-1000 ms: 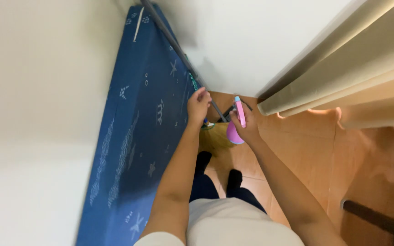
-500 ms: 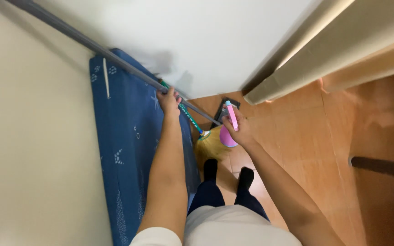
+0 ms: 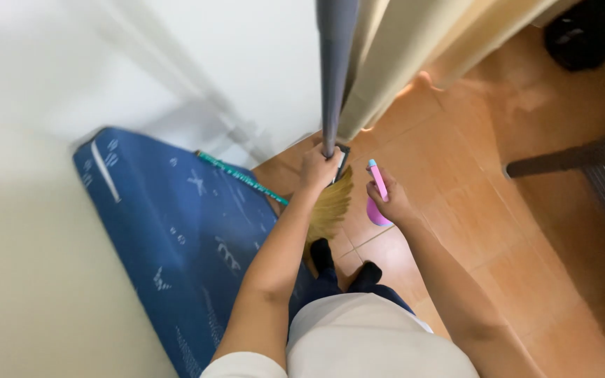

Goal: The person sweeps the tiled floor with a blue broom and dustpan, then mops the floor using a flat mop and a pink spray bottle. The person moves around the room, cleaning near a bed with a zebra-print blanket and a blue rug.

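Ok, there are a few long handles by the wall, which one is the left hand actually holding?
The grey pole: the left hand is closed around its lower end. The green-handled broom leans untouched against the blue mattress.

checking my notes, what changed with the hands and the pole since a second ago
The left hand moved off the green-handled broom onto the grey pole, now upright in view. The right hand kept the pink dustpan; the blue mattress stayed.

Blue mattress point(image 3: 176, 238) and white wall point(image 3: 197, 63) hem in the left fingers point(image 3: 316, 164); beige curtain point(image 3: 414, 56) crowds above; open tile floor point(image 3: 498, 231) lies right of them.
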